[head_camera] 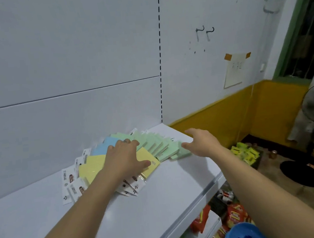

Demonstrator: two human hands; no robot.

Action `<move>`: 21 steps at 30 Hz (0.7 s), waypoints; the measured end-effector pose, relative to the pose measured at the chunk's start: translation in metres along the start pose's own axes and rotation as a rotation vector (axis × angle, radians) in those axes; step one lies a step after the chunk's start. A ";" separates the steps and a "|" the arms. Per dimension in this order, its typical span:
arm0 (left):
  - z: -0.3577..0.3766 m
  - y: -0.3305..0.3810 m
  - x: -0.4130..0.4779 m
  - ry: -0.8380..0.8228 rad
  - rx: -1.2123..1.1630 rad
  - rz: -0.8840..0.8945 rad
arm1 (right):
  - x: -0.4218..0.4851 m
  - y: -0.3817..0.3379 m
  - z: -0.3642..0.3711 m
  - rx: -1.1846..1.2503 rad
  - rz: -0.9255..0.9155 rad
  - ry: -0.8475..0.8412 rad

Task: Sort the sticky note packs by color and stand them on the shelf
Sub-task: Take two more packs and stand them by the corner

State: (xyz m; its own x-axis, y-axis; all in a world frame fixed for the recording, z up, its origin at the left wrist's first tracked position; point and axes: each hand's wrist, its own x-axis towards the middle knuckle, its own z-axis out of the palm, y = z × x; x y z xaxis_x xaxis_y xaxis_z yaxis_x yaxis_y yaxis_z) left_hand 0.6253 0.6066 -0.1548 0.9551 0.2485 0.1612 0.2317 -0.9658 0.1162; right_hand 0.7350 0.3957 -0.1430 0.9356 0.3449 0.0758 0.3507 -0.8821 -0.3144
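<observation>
Our left hand (126, 159) lies flat, fingers spread, on the yellow packs (91, 169) heaped on the shelf (160, 192). Our right hand (203, 143), open and empty, hovers at the end of the fanned green packs (155, 144). Sorting looks barely begun; next we must gather the greens and stand them upright.

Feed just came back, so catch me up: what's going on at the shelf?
A person is working a pile of sticky note packs on the white shelf. The left grip lies spread on the yellow packs, with a blue pack beside its fingers. The right grip, open, reaches toward the right end of the fanned green packs; contact is unclear. All packs lie flat or overlapped, none stood up yet.
</observation>
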 end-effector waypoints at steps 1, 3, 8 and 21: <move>0.001 0.004 0.004 -0.019 0.032 -0.026 | 0.010 0.004 0.003 0.024 -0.011 -0.010; 0.004 0.011 0.011 -0.043 0.095 -0.077 | 0.028 0.009 0.009 0.070 -0.026 -0.037; 0.008 0.023 0.018 -0.071 0.229 -0.177 | 0.056 0.018 0.025 0.033 -0.083 -0.103; 0.014 0.059 0.015 0.039 0.267 -0.216 | 0.079 0.023 0.030 0.338 -0.069 -0.290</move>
State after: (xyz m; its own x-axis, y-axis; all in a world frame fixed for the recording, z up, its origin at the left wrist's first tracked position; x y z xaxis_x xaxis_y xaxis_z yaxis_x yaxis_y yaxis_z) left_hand 0.6564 0.5520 -0.1596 0.8722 0.4472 0.1984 0.4729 -0.8745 -0.1076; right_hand 0.8156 0.4120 -0.1728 0.8432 0.5173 -0.1463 0.3333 -0.7166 -0.6127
